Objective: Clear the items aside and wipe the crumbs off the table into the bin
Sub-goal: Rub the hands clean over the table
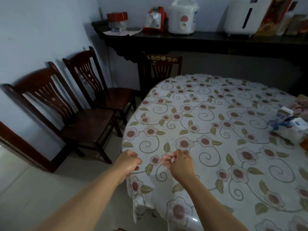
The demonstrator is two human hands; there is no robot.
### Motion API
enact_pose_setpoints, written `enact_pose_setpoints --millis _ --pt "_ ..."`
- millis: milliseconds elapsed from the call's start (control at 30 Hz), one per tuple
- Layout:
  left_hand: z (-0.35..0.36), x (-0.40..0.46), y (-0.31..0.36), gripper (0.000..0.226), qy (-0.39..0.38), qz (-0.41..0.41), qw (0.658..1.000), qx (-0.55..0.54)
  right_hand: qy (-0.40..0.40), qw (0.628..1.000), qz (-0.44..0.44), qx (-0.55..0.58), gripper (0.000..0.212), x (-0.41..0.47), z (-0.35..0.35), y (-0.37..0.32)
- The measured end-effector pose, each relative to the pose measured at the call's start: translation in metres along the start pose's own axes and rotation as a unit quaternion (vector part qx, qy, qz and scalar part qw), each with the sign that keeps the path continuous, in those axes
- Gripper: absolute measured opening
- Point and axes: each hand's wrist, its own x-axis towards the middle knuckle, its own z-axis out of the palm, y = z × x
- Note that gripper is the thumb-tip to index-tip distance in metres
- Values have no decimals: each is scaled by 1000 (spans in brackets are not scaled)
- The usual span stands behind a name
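Observation:
A round table (216, 114) carries a white cloth printed with pink flowers and green leaves. My left hand (129, 161) is at the table's left edge, fingers curled into a cupped fist just off the rim; whether it holds anything is hidden. My right hand (180, 164) rests on the cloth a little to the right, fingers closed on a small pink crumpled cloth (167, 158). Several items (288, 122), including small boxes and a bag, lie bunched at the table's far right edge. No bin is in view.
Two dark wooden chairs (83, 117) stand against the left wall and a third (160, 67) is tucked behind the table. A dark sideboard (200, 39) at the back holds a rice cooker (182, 17), jars and bags. Pale tiled floor (33, 189) lies at the left.

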Motion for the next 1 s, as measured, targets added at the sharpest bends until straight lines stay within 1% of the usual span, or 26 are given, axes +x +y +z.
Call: enact_pose_setpoints --millis 167,333,433,533,700,867,1000 --pt "-12 8 17 30 -7 18 1000 0 30 999 11 2 32 6 -11 -18" --pt "-16 5 31 26 -25 43 999 3 63 998 9 11 25 1 -23 -23" --pt "-16 1 37 27 -34 60 997 20 72 997 11 11 26 -3 -26 -20" --pt "-12 -4 42 23 -52 71 995 37 92 995 30 20 23 -9 -30 -14" --pt "5 -11 45 23 -80 79 992 54 116 992 55 9 22 -22 -41 10" --pt "43 -24 51 21 -108 91 987 78 140 986 93 15 23 -42 -62 43" --pt "83 -40 62 9 -132 110 981 94 174 976 123 39 14 -59 -92 80"
